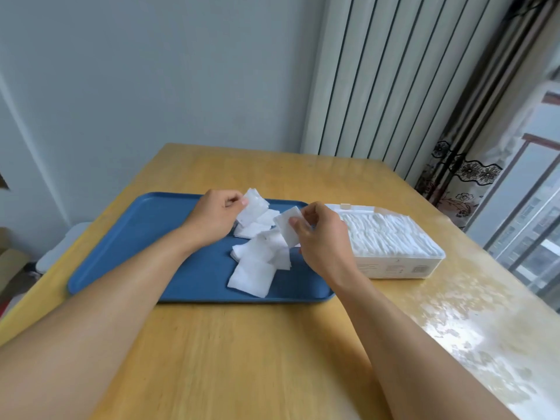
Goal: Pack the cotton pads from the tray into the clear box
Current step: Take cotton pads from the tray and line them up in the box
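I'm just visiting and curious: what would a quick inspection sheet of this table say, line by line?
Surface: light wooden table, with window glare on its right side.
Job's things: flat blue plastic tray holding a loose heap of white square cotton pads; clear rectangular plastic box right of the tray, open and filled with rows of pads.
Clutter: nothing seen on the table.
Grippers: left hand pinches a small bunch of pads over the tray; right hand pinches one pad beside the box.
Cables: nothing seen.
Surroundings: pale wall, white ribbed radiator, patterned curtain, window at right.
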Available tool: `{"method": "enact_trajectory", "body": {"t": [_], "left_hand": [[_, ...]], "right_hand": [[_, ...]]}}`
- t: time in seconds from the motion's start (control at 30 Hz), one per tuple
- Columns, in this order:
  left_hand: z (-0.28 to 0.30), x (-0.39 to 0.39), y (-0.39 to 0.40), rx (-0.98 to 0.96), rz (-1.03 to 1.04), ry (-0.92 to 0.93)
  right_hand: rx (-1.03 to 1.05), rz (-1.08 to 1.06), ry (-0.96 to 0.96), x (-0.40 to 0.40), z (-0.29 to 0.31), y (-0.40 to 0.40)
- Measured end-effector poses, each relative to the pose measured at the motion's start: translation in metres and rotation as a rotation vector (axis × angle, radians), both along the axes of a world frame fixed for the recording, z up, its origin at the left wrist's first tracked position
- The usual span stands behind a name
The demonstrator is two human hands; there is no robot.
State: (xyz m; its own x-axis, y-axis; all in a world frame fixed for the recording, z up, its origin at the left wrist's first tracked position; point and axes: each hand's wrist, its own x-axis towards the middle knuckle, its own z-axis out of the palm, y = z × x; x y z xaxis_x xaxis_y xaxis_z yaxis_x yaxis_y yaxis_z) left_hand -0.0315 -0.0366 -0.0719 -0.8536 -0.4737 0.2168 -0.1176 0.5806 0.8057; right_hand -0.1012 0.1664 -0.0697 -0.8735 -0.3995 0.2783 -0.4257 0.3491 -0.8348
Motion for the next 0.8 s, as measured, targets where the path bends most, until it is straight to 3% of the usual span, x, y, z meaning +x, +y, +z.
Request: {"method": "enact_trajectory", "body": {"t": [0.07,0.17,0.37,0.5,0.8], "left_hand": [[0.001,-0.002,0.001,0.142,0.029,0.084],[0.005,-0.005,0.01,0.386,-0.013,0.139],[0.014,-0.001,0.038,0.655,-0.214,0.099],[0.016,-0.002,0.054,0.718,-0.231,0.119],[0.025,0.003,0.072,0.887,-0.241,0.172]], "right_hand": [[-0.145,0.009,-0.016,0.002,0.006,0.0],[-0.393,0.129,-0.209,0.007,0.012,-0.002],[-0.525,0.188,-0.425,0.008,0.012,-0.005],[-0.596,0.211,-0.586,0.011,0.013,-0.007],[-0.614,0.077,-0.594,0.013,0.012,-0.009]]}}
